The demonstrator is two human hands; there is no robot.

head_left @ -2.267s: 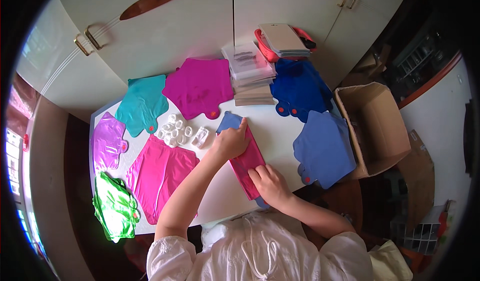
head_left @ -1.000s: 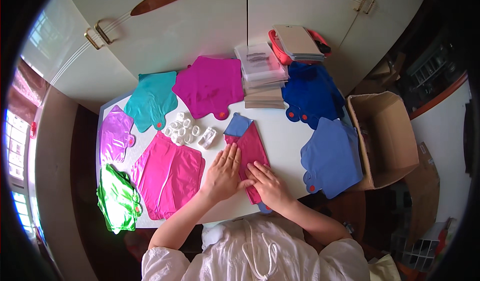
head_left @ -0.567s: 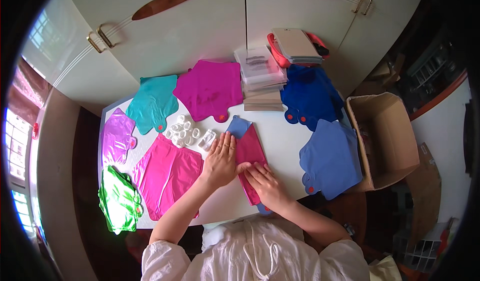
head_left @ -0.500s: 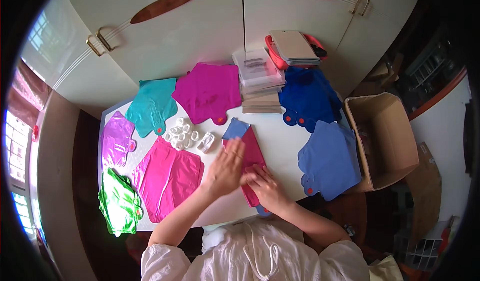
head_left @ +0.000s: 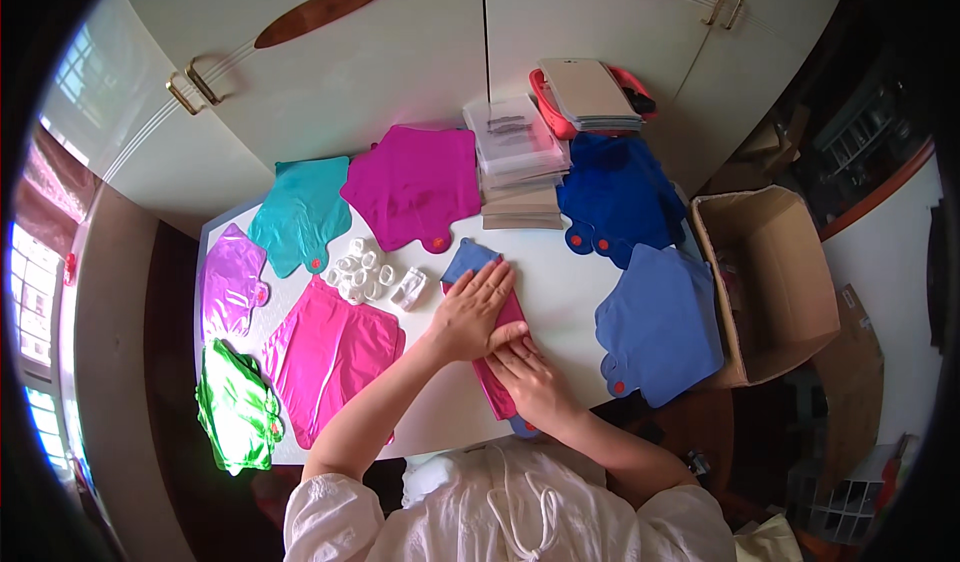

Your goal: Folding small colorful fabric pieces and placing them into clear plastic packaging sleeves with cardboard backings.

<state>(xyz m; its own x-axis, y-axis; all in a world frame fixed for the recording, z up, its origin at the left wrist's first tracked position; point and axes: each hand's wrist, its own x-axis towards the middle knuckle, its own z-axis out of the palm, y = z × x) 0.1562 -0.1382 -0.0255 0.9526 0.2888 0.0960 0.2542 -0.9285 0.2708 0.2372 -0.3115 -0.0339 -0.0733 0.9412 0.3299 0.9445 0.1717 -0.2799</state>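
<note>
A narrow folded bundle of foil balloons lies at the middle of the table, a pink foil balloon (head_left: 488, 382) on top and a blue foil balloon (head_left: 470, 258) showing at its far end. A blue tab peeks out at the near end. My left hand (head_left: 470, 314) lies flat on the bundle's upper half, fingers stretched out and pointing away. Just below it, my right hand (head_left: 532, 377) rests flat across the pink foil, fingers extended and its tips close to the left thumb. Neither hand grasps anything; much of the bundle is hidden beneath them.
Flat balloon piles ring the white table: pink (head_left: 335, 357), green (head_left: 238, 407), purple (head_left: 232, 280), teal (head_left: 302, 217), magenta (head_left: 415, 184), dark blue (head_left: 622, 197), light blue (head_left: 660, 327). White rolls (head_left: 358, 272) sit left. Clear bags (head_left: 512, 142), a red basket (head_left: 540, 92) and a cardboard box (head_left: 790, 252) stand beyond.
My left hand has come down from a raised, blurred position and now presses flat on the bundle. The right hand's fingers have straightened and flattened on the pink foil.
</note>
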